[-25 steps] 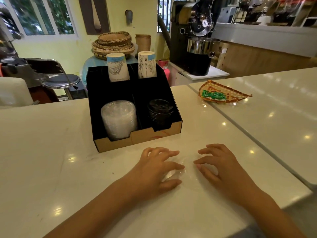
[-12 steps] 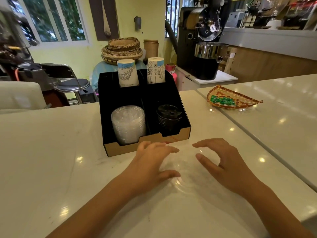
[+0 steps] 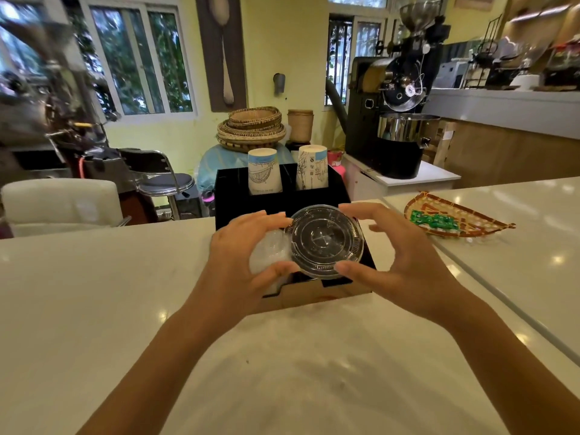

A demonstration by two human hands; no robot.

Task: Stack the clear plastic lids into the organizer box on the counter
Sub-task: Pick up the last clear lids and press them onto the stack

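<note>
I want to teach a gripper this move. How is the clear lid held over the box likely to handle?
The clear plastic lid looks thin and see-through, so probably very light and a little flexible. Both hands, left hand and right hand, pinch only its rim, which suggests a hard squeeze could buckle it. Its glossy surface may be slippery.

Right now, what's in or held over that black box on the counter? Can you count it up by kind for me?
Paper cup stacks, upside down, in the organizer box: 2
Stack of clear lids in the box: 1
Clear lid held by left hand and right hand: 1
Total: 4
Anything behind the held lid is hidden.
</note>
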